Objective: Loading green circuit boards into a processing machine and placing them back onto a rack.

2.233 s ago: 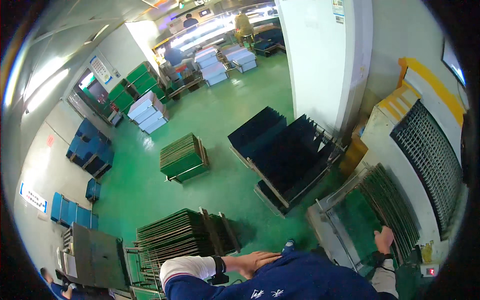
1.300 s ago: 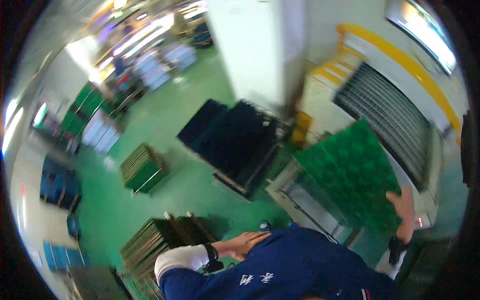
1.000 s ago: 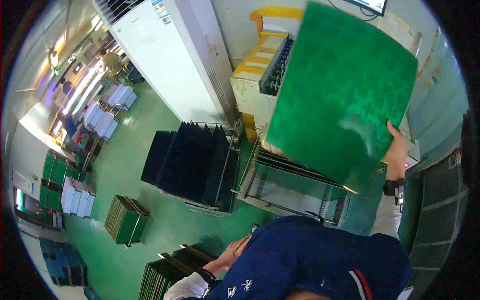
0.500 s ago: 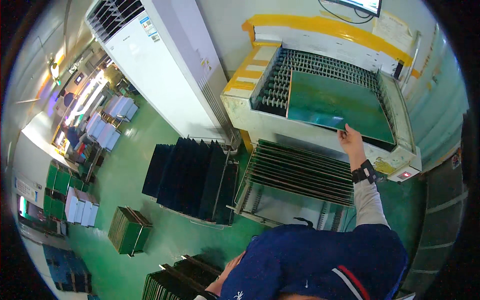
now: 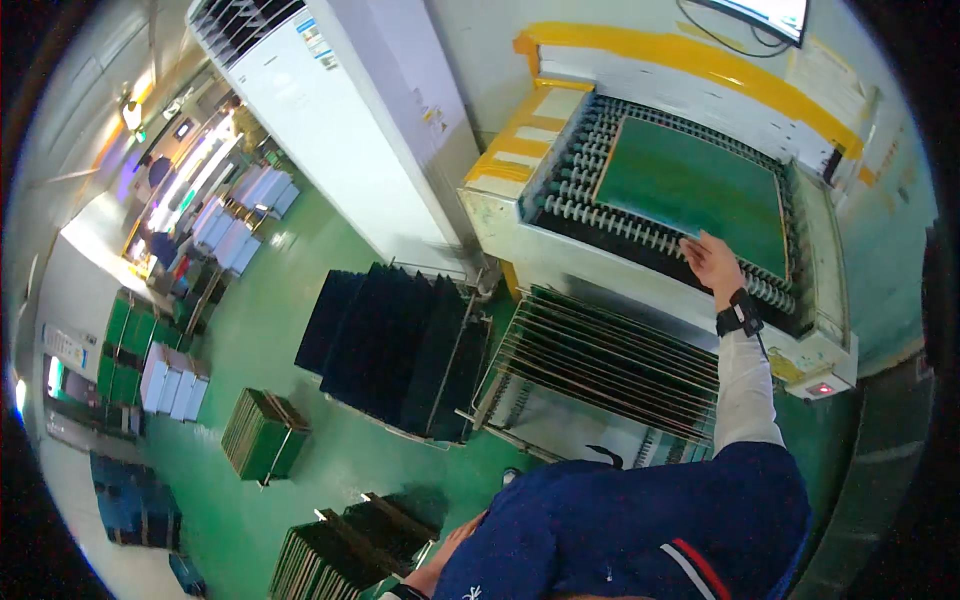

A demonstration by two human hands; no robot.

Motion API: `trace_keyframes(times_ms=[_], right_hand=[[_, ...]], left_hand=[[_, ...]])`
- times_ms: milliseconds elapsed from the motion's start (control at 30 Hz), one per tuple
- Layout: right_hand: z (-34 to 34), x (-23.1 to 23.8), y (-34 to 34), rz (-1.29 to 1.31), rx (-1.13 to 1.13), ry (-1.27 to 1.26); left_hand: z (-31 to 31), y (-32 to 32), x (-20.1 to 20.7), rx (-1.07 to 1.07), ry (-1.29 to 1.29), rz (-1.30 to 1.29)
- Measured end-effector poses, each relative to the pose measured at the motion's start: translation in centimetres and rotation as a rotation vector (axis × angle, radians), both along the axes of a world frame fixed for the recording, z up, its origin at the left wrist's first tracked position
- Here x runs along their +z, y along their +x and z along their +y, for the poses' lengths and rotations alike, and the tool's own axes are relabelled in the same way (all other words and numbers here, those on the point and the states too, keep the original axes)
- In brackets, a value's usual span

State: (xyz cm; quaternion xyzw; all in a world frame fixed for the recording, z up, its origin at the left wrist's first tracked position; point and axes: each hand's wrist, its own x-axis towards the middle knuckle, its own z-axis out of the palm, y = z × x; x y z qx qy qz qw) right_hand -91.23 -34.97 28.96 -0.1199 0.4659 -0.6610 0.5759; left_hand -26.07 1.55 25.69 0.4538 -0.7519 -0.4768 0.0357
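Green panel (image 5: 695, 185) now farther onto rollers (image 5: 640, 232) | right hand (image 5: 712, 264): fingers parted | left hand (image 5: 455, 546) (half hidden): can't tell

A navy top (image 5: 630, 510) with a white stripe (image 5: 686, 571) beside a red stripe (image 5: 700, 562) is worn over a whitish long sleeve (image 5: 748, 390). A black strapped device (image 5: 738, 316) circles the wrist of the bare right hand (image 5: 717, 265).

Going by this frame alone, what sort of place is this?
Probably a factory workshop handling flat panels, perhaps circuit boards. Signs: a roller bed with a green panel lying on it, and racked dark panels standing close together nearby.
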Motion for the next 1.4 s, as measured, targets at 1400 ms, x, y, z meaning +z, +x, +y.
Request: trace_keyframes(times_ms=[1400], right_hand=[[15.3,-2.6,17.2,1.072,0.53,-0.138]], left_hand=[[3.9,5.0,-2.0,-0.109,-0.128,0.025]])
